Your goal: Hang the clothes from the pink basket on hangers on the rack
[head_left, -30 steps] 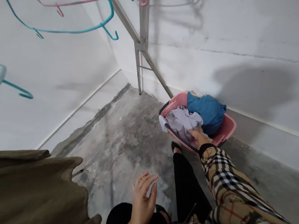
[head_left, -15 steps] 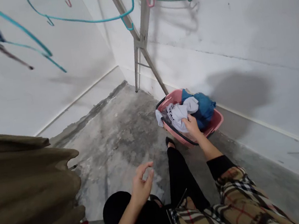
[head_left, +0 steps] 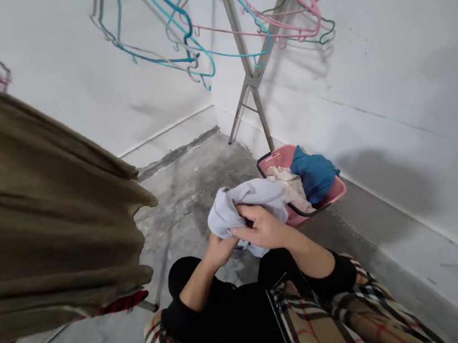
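Standing on a bare concrete floor (head_left: 185,194), the person holds a pale grey garment (head_left: 249,198) bunched in front of their body, lifted clear of the floor and just this side of a pink laundry basket (head_left: 339,193). Their right hand (head_left: 264,227) lies over the cloth with its fingers (head_left: 243,230) curled tight into the folds. The left hand (head_left: 219,250) grips the same garment from underneath, though most of its fingers are buried in the fabric. The two hands are touching. The basket sits on the floor against the white wall (head_left: 387,60), with a blue garment (head_left: 314,171) heaped in it beside a crumpled cream cloth (head_left: 288,181). The grey metal legs of a drying rack (head_left: 252,84) stand behind the basket. Teal hangers (head_left: 180,59) and pink hangers (head_left: 288,17) dangle empty overhead. A large olive-brown garment (head_left: 49,217) hangs at the person's left, well apart from the basket.
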`<state>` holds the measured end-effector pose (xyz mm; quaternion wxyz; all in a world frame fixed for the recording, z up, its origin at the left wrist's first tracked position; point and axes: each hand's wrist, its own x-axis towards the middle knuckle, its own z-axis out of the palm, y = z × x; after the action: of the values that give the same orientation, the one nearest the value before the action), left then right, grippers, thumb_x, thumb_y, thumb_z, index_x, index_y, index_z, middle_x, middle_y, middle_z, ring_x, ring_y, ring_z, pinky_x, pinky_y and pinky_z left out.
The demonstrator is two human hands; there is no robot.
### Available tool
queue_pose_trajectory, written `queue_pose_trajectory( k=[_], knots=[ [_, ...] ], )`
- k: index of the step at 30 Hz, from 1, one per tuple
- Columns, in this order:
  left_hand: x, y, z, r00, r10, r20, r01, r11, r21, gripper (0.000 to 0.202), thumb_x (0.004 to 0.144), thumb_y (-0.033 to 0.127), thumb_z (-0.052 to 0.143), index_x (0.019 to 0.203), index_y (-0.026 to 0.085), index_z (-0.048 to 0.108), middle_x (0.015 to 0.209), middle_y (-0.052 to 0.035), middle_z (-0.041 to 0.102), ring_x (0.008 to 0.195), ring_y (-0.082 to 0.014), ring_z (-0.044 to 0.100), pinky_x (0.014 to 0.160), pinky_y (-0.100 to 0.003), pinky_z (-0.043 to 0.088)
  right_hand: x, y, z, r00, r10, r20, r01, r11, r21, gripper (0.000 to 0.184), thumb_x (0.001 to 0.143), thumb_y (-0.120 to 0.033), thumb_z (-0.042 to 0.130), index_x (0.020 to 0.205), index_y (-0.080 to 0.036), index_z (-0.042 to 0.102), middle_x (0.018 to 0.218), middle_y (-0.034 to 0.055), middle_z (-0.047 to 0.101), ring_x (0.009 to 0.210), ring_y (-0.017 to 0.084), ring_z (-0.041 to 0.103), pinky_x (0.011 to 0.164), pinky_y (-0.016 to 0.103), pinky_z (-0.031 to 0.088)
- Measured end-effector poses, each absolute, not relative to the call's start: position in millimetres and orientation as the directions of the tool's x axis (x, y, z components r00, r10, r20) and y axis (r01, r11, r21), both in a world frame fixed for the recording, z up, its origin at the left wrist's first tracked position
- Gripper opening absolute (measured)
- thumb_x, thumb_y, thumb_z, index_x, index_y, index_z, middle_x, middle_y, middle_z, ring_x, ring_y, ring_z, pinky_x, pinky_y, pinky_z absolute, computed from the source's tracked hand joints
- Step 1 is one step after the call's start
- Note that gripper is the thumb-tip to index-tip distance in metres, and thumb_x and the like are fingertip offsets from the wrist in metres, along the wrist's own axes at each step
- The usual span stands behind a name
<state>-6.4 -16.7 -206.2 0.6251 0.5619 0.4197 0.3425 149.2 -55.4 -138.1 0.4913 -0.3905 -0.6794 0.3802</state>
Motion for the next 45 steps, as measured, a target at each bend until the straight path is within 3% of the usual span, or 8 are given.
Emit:
queue_pose_trajectory(
  k=[5,10,15,20,26,31,38,45],
  knots=[
    [-33,-17,-183,0.305,0.921,-0.242,-0.339,0.343,0.876,0.055,0.07,0.059,0.069,0.11,0.022,0.062,0.106,-0.0081,0.073,0.112,-0.0311,0.064,0.098,-0.049,0.05,141,-56,-118,-0.184,0.905,0.384,0.157,0.413,-0.897,0.048,0.089,-0.033,0.055,0.135,-0.021,0.048,0.115,0.0079,0.062,0.082,0.012,0.06,0.071,0.024,0.053],
    [-70,-12,-165,0.366,0.892,-0.264,-0.472,0.423,0.774,0.059,0.075,0.074,0.052,0.1,0.023,0.068,0.103,-0.0062,0.075,0.121,-0.0305,0.059,0.105,-0.048,0.046,148,-56,-142,0.068,0.89,0.45,0.314,0.409,-0.857,0.05,0.09,-0.033,0.057,0.137,-0.022,0.047,0.122,0.0094,0.059,0.1,0.016,0.057,0.085,0.032,0.051],
    [-87,-15,-152,0.329,0.923,-0.201,-0.495,0.35,0.796,0.059,0.076,0.074,0.048,0.1,0.024,0.069,0.103,-0.0053,0.075,0.123,-0.0294,0.057,0.107,-0.048,0.044,137,-52,-169,-0.017,0.985,0.171,0.214,0.17,-0.962,0.063,0.087,-0.045,0.059,0.143,-0.021,0.041,0.136,0.0118,0.055,0.118,0.021,0.055,0.102,0.042,0.044],
    [-98,-20,-149,0.341,0.929,-0.144,-0.465,0.299,0.833,0.067,0.077,0.078,0.04,0.1,0.023,0.069,0.104,-0.0083,0.074,0.123,-0.0294,0.057,0.104,-0.049,0.046,120,-49,-160,-0.153,0.987,-0.053,-0.018,-0.056,-0.998,0.05,0.078,-0.05,0.07,0.115,-0.017,0.064,0.115,0.0081,0.068,0.104,0.021,0.063,0.097,0.039,0.049],
    [-125,-17,-163,0.381,0.881,-0.282,-0.644,0.471,0.602,0.045,0.086,0.057,0.048,0.089,0.019,0.072,0.087,-0.0067,0.076,0.111,-0.0286,0.065,0.103,-0.046,0.047,131,-40,-110,0.184,0.979,0.089,-0.149,0.118,-0.982,0.029,0.074,-0.045,0.075,0.089,-0.021,0.068,0.084,-0.0008,0.073,0.081,0.017,0.067,0.083,0.032,0.055],
    [-128,-15,-166,0.423,0.755,-0.5,-0.614,0.645,0.455,0.051,0.096,0.035,0.034,0.067,0.015,0.071,0.059,-0.0059,0.071,0.088,-0.024,0.073,0.095,-0.038,0.053,138,-34,-72,0.225,0.971,0.082,-0.272,0.144,-0.951,0.027,0.067,-0.044,0.08,0.08,-0.025,0.066,0.076,-0.0021,0.071,0.082,0.019,0.069,0.077,0.032,0.058],
    [-128,-6,-180,0.531,0.744,-0.406,-0.653,0.664,0.363,0.052,0.097,0.04,0.031,0.084,0.014,0.074,0.078,-0.0069,0.077,0.102,-0.0245,0.07,0.105,-0.039,0.046,137,-24,-48,0.25,0.962,0.111,-0.319,0.19,-0.929,0.026,0.066,-0.042,0.081,0.078,-0.024,0.066,0.078,-0.0029,0.072,0.088,0.02,0.069,0.082,0.035,0.059],
    [-143,4,-196,0.391,0.836,-0.384,-0.765,0.528,0.369,0.038,0.091,0.033,0.04,0.087,0.015,0.073,0.084,-0.0067,0.077,0.115,-0.0252,0.064,0.11,-0.039,0.042,141,-26,-46,0.205,0.966,0.155,-0.459,0.235,-0.857,0.024,0.077,-0.042,0.072,0.092,-0.024,0.067,0.09,-0.0049,0.074,0.108,0.017,0.065,0.099,0.033,0.053]
  ],
)
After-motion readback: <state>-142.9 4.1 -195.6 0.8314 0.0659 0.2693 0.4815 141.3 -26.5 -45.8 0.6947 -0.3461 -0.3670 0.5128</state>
